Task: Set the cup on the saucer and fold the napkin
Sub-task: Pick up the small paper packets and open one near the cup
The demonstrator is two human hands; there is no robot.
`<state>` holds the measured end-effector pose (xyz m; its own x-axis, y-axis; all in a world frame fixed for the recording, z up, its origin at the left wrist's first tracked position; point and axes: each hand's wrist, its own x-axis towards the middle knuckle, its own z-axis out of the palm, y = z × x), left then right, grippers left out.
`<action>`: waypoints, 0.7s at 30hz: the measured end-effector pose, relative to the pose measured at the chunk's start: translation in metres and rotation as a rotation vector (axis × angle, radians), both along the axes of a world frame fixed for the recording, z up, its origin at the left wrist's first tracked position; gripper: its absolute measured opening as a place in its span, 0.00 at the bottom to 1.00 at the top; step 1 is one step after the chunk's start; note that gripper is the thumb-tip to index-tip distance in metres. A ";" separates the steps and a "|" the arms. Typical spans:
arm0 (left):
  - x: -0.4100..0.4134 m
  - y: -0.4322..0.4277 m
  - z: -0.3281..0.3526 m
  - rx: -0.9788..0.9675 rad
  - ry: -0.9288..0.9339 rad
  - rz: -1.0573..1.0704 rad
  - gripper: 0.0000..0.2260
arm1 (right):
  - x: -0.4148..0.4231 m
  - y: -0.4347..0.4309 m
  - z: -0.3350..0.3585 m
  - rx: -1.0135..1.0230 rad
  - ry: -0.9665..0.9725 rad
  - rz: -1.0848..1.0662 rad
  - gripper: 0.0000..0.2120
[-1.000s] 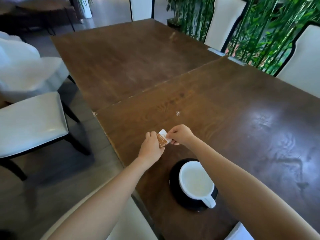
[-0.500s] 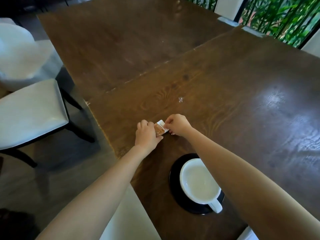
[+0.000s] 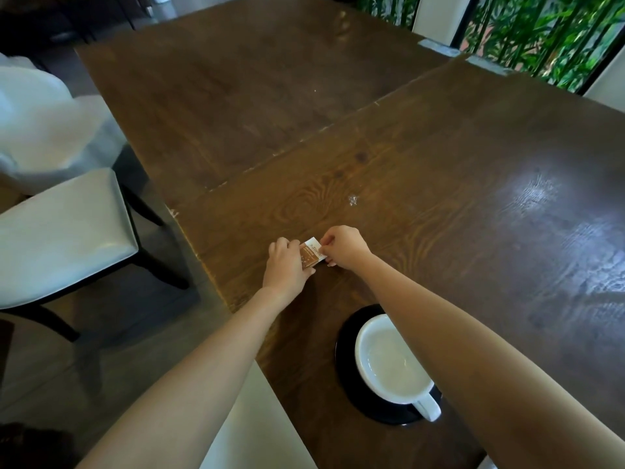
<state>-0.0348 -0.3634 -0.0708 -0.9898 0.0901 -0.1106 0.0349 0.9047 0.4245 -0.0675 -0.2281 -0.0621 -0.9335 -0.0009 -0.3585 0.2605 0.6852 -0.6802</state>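
Observation:
A white cup point(image 3: 389, 363) stands on a black saucer point(image 3: 345, 353) near the table's front edge, handle pointing toward me; my right forearm crosses over part of it. Farther out lies a small folded napkin point(image 3: 311, 254), brown-printed with a white edge, flat on the wooden table point(image 3: 439, 184). My left hand point(image 3: 285, 267) presses on its left side and covers part of it. My right hand point(image 3: 341, 245) pinches its right edge with the fingertips.
A white-cushioned chair point(image 3: 61, 228) stands to the left of the table, another white chair seat point(image 3: 257, 428) sits just below me. White chair backs and green bamboo point(image 3: 541, 35) line the far right. A small crumpled scrap point(image 3: 353, 199) lies beyond my hands.
Both hands lowered the napkin from just above the table onto its surface and now press it flat. The camera tilted downward. Cup and saucer stayed in place.

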 end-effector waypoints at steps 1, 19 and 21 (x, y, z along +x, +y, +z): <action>0.000 0.000 0.000 -0.006 0.001 -0.001 0.26 | 0.000 0.000 0.000 0.000 -0.002 -0.001 0.07; 0.019 0.002 0.001 -0.008 0.054 0.106 0.32 | 0.011 0.005 0.005 0.100 0.091 0.139 0.17; 0.021 0.001 0.000 -0.002 0.069 0.113 0.32 | 0.011 0.004 0.005 0.112 0.092 0.161 0.19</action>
<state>-0.0141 -0.3620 -0.0704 -0.9989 -0.0225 -0.0420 -0.0382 0.9052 0.4233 -0.0564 -0.2242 -0.0570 -0.9533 -0.1179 -0.2781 0.0819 0.7854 -0.6136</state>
